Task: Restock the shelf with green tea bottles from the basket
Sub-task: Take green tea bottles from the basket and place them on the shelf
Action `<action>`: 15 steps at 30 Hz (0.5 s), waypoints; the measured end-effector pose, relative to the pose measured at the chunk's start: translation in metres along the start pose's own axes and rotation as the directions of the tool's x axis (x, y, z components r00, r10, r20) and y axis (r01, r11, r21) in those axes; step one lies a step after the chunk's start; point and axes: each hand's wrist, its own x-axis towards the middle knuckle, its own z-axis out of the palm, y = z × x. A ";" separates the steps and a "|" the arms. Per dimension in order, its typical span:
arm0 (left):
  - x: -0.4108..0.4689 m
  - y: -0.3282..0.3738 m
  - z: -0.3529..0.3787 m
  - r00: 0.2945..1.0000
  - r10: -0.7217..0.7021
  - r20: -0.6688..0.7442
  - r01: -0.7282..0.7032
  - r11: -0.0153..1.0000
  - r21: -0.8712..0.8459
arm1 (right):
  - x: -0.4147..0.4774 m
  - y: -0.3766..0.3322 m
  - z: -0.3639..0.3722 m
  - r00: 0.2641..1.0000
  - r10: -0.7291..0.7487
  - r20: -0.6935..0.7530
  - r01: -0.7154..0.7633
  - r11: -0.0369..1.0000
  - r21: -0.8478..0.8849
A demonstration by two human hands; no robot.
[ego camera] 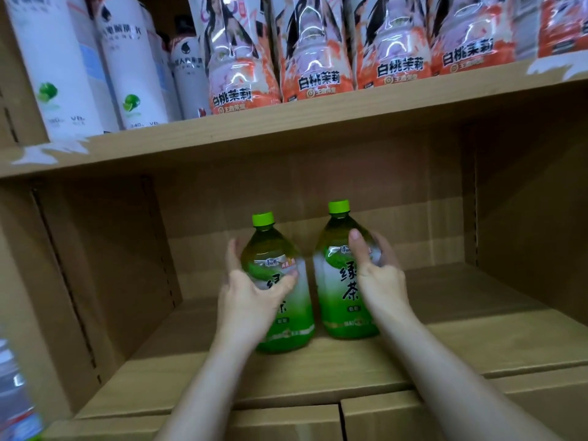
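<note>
Two green tea bottles with green caps stand upright side by side on the lower cardboard shelf [445, 345]. My left hand [251, 291] wraps the left bottle [286, 313] around its middle. My right hand [378, 272] grips the right bottle [337, 297] at its shoulder and label, thumb in front. Both bottles' bases rest on the shelf floor, and they nearly touch each other. The basket is out of view.
The shelf above [286, 128] holds white bottles with lime pictures [133, 74] on the left and several orange-pink peach tea bottles [318, 58] to the right. Brown side walls [105, 265] bound the lower compartment. A blurred bottle [12, 393] shows at the lower left.
</note>
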 end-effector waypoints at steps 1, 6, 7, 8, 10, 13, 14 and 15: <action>0.003 -0.005 0.004 0.997 -0.036 0.068 0.039 0.998 -0.043 | 0.001 -0.002 -0.001 1.000 -0.014 0.017 0.016 0.993 -0.114; 0.017 -0.020 0.022 0.999 0.034 0.024 -0.032 0.997 -0.075 | -0.004 -0.012 -0.007 0.964 -0.020 0.264 0.197 0.717 -0.669; 0.021 -0.024 0.028 0.999 0.046 0.027 -0.043 0.993 -0.113 | -0.003 -0.012 -0.007 0.957 -0.011 0.291 0.211 0.715 -0.667; 0.027 -0.028 0.035 0.998 0.062 0.018 -0.059 0.986 -0.155 | -0.001 -0.012 -0.005 0.952 -0.008 0.306 0.208 0.748 -0.630; 0.040 -0.035 0.048 0.998 0.067 0.010 -0.063 0.973 -0.222 | 0.009 -0.009 0.000 0.951 -0.015 0.307 0.184 0.828 -0.530; 0.060 -0.042 0.060 0.997 0.066 0.031 -0.057 0.970 -0.238 | 0.028 -0.004 0.013 0.963 -0.040 0.266 0.176 0.840 -0.513; 0.067 -0.046 0.063 0.996 0.074 0.046 -0.062 0.973 -0.224 | 0.033 -0.001 0.019 0.968 -0.050 0.248 0.176 0.837 -0.518; 0.075 -0.051 0.068 0.995 0.077 0.064 -0.062 0.975 -0.211 | 0.037 0.002 0.024 0.970 -0.061 0.236 0.178 0.838 -0.516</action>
